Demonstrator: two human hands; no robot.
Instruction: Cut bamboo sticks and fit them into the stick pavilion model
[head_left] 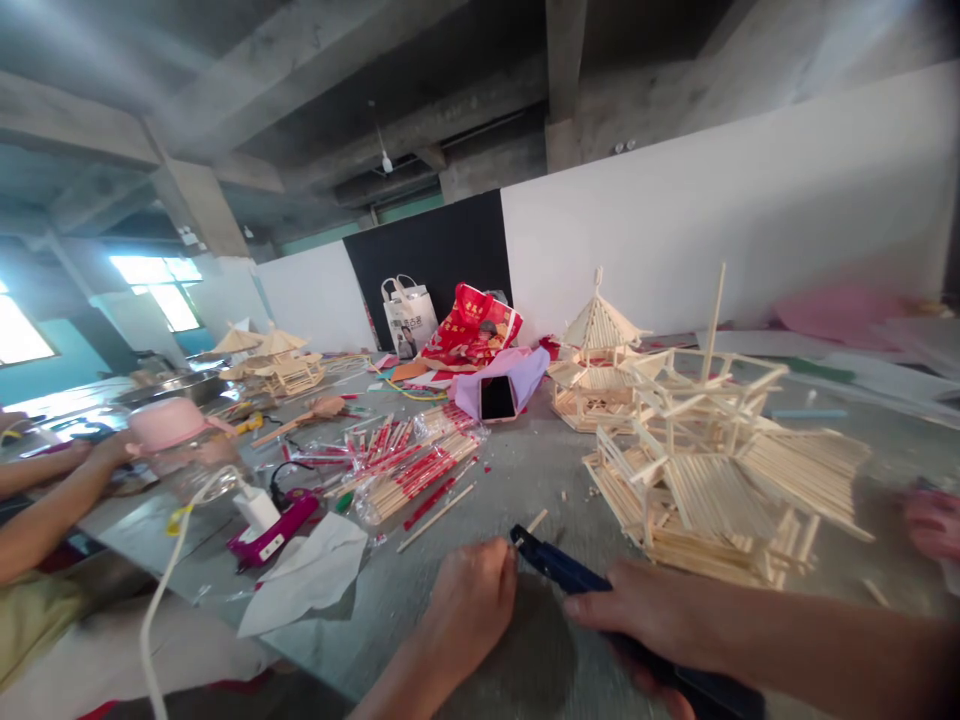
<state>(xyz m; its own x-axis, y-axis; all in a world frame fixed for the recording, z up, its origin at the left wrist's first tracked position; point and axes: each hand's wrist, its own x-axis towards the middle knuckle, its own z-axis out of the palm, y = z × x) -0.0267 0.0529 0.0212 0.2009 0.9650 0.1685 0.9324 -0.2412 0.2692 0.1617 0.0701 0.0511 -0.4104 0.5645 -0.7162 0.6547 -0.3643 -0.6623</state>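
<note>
My left hand [476, 595] is closed, its fingertips pinched beside the tool's head. A short end of a thin wooden stick [538, 520] shows just past that head, in line with the pinch; the rest is hidden. My right hand [637, 610] is wrapped round a long dark blue hand tool [564, 570] with a black head, whose exact kind I cannot make out. To the right, close to the right forearm, stands an unfinished wooden-stick pavilion model [716, 495] with slatted roof panels and an upright stick. Behind it is a pavilion model with a pointed roof [598, 335].
Bundles of red-wrapped sticks [427, 465], a phone [498, 398], white paper [315, 575] and a purple power strip [281, 530] lie on the grey table [420, 575]. A pink-lidded jar [180, 445] stands near another person's arm [52, 510] at left. Bags [476, 330] stand behind.
</note>
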